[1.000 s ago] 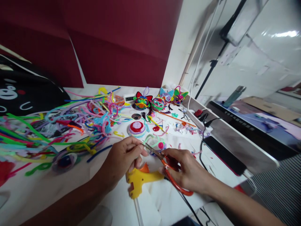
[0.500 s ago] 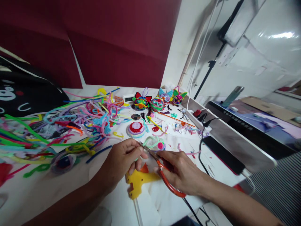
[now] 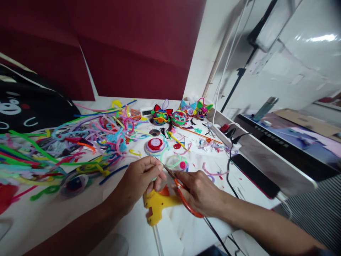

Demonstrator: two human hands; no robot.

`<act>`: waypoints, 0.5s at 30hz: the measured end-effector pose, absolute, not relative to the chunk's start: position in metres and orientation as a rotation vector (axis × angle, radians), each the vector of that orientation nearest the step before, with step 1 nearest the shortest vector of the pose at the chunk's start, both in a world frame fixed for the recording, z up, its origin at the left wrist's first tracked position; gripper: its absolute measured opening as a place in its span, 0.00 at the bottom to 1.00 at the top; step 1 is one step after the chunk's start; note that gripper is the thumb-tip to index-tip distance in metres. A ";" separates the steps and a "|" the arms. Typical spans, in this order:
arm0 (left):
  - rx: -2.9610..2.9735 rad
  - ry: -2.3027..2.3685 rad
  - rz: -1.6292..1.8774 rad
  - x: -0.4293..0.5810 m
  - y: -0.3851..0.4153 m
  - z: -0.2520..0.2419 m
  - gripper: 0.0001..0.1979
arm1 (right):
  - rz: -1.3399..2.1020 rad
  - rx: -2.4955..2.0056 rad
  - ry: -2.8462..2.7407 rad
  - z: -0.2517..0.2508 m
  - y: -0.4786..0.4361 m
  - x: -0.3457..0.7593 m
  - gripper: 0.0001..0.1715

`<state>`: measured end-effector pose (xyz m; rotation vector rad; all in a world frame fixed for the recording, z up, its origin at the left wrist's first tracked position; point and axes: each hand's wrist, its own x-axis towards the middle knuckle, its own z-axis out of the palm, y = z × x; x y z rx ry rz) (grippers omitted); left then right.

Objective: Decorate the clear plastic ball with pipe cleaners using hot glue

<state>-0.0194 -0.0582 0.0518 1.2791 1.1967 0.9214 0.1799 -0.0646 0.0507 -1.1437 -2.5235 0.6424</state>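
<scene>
Diagonally, the orange-handled metal scissors (image 3: 187,203) point from the right hand (image 3: 199,192), closed round them, toward the left hand (image 3: 142,177), blade tips at its curled fingers; whether those grip anything, I cannot tell. Beneath, a yellow plastic glue gun (image 3: 157,207) lies on the white tabletop (image 3: 92,197), before a dark-red backdrop (image 3: 138,46).

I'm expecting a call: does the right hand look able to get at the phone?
Probably, once the right hand puts down the scissors it holds; the phone lies nearby, a black cable crossing between.
</scene>
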 end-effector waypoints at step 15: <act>2.290 1.576 1.066 -0.054 -0.024 0.021 0.13 | 0.427 -1.376 -2.528 0.066 -0.049 0.229 0.20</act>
